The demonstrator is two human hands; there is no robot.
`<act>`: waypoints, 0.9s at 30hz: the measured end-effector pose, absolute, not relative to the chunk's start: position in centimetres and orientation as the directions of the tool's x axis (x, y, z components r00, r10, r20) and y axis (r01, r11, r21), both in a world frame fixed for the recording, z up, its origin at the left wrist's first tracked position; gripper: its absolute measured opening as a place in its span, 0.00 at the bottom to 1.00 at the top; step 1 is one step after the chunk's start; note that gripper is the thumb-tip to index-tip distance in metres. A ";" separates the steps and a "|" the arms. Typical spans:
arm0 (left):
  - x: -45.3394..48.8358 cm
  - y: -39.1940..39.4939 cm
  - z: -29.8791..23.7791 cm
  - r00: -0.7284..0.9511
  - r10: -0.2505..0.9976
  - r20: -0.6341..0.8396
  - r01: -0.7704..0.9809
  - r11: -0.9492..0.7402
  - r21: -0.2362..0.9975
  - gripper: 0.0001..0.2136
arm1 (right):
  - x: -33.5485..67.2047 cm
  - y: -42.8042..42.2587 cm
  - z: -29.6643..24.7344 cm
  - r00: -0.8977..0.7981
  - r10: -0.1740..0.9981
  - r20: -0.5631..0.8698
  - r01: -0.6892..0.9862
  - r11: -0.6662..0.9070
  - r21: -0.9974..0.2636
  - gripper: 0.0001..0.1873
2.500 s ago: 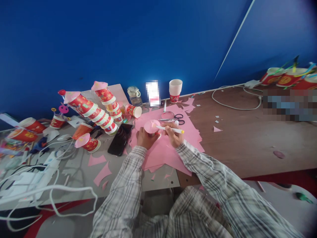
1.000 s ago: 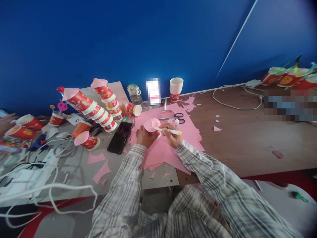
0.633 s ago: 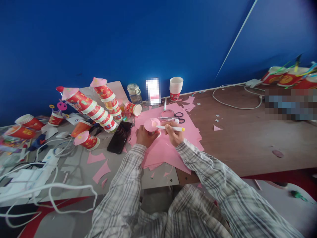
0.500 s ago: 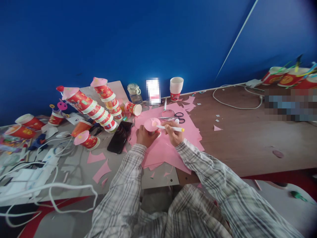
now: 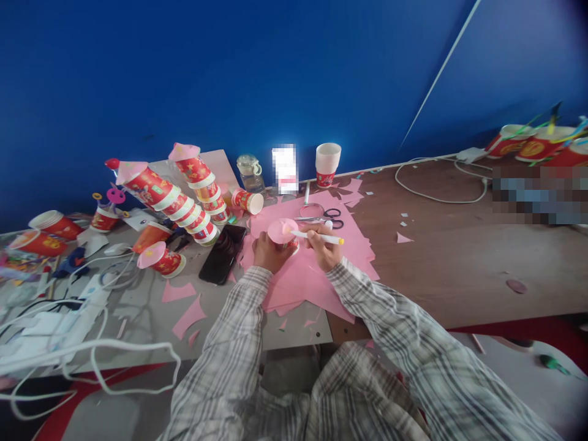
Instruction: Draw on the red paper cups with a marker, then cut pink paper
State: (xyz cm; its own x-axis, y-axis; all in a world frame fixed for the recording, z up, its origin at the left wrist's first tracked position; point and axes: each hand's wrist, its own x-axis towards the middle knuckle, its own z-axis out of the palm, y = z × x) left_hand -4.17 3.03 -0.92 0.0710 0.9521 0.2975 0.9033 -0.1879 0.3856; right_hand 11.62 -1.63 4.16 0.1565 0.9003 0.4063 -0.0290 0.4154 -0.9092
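My left hand (image 5: 272, 252) is wrapped round a red paper cup (image 5: 294, 246), most of which is hidden by the fingers. A pink paper cone (image 5: 278, 229) caps that cup, with a yellowish patch on its side. Between the fingers of my right hand (image 5: 323, 248) is a white marker (image 5: 333, 239) with a yellow end, its tip at the cone's right side. Under both hands lie sheets of pink paper (image 5: 321, 288). Just beyond my right hand, on the paper, are black-handled scissors (image 5: 333, 217) and a roll of tape (image 5: 311, 211).
Stacked red cups with pink cones (image 5: 158, 193) lean at the left. A black phone (image 5: 223, 254) lies beside my left hand. Against the wall stand a glass jar (image 5: 250, 174), a bright screen (image 5: 284, 168) and white cups (image 5: 327, 159). White cables (image 5: 133, 349) tangle at front left.
The marker's tip has shifted very slightly right along the cone. Both hands otherwise keep their places, and the view has barely moved.
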 end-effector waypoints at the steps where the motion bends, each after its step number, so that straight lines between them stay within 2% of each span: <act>1: -4.2 3.0 -0.9 0.069 0.952 0.298 0.904 -0.186 0.386 0.30 | 11.6 -1.6 4.2 0.156 0.901 0.404 -0.028 0.413 -0.910 0.23; 7: -4.1 3.0 -1.0 0.062 0.951 0.303 0.903 -0.183 0.389 0.30 | 11.6 -1.4 3.8 0.131 0.905 0.404 0.020 0.405 -0.914 0.21; 14: -4.1 3.1 -1.2 0.064 0.945 0.321 0.905 -0.191 0.381 0.32 | 11.9 -0.9 3.5 0.202 0.890 0.409 0.050 0.408 -0.912 0.19; 27: -4.1 3.0 -0.8 0.064 0.951 0.302 0.907 -0.182 0.379 0.30 | 11.7 -1.7 3.5 0.054 0.907 0.418 0.004 0.418 -0.908 0.19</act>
